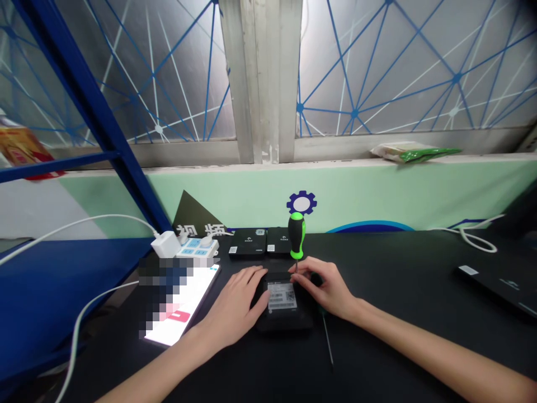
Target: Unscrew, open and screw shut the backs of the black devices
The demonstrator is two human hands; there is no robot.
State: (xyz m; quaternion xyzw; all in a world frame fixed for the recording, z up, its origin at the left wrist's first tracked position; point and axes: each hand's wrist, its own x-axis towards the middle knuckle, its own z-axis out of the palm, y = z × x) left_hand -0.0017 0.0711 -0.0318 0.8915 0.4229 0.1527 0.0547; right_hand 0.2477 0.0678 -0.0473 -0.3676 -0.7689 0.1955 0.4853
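A small black box (285, 313) with a white label lies on the black table (398, 291) in front of me. My left hand (239, 302) rests flat on its left side, fingers stretched out and pressing it down. My right hand (327, 285) pinches the thin shaft of a screwdriver (296, 234) with a green and black handle. The screwdriver stands upright with its tip on the far edge of the box.
Two more black boxes (258, 243) lie behind. A lit phone (180, 308) lies to the left, beside a white power strip (188, 248) with a charger and white cables. Another thin screwdriver (327, 336) lies to the right. Dark flat devices (499, 280) sit far right.
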